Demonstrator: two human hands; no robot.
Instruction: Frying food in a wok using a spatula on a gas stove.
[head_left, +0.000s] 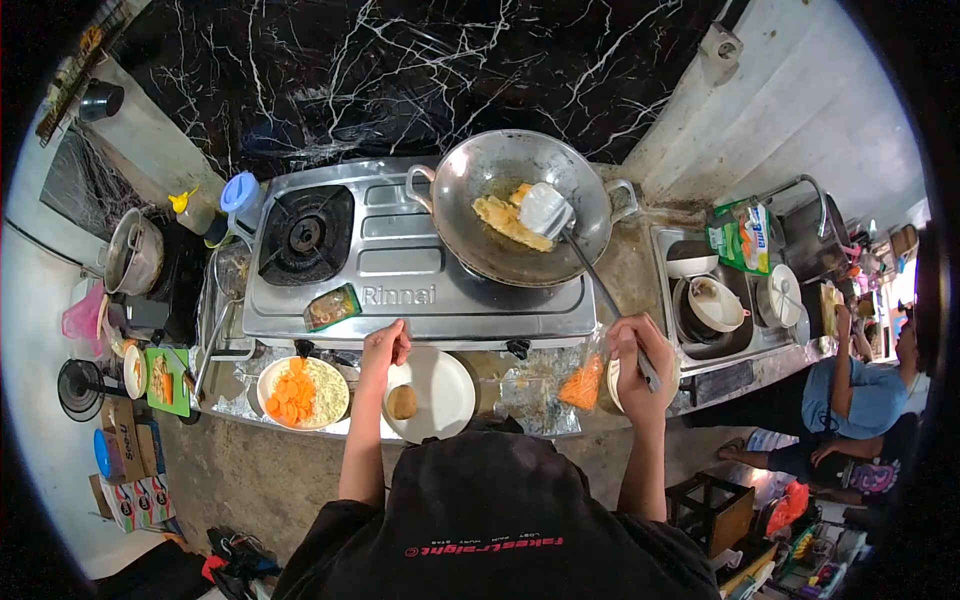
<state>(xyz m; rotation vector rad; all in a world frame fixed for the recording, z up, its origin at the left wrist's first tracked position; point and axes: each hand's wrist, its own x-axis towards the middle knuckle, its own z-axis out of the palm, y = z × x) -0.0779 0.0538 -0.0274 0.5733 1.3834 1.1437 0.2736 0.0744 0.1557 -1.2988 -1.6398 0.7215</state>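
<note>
My right hand (643, 356) grips the long handle of a metal spatula (547, 212). Its broad blade lies inside a two-handled metal wok (480, 259), over pieces of yellowish fried food (510, 223) in a little oil. The wok stands on the right burner of a Rinnai gas stove (401, 262). Near the stove's front edge is my left hand (386, 349), its fingers curled in and nothing visible in them. Just below that hand sits a white plate (442, 390) bearing one round brown piece of food (402, 403).
Left are a plate of sliced carrots and shredded vegetable (292, 394), a small packet (332, 308) and a strainer (231, 270). Shredded carrot in a plastic bag (581, 382) lies near my right forearm. A sink (739, 345) holds dishes; people (855, 397) are at far right.
</note>
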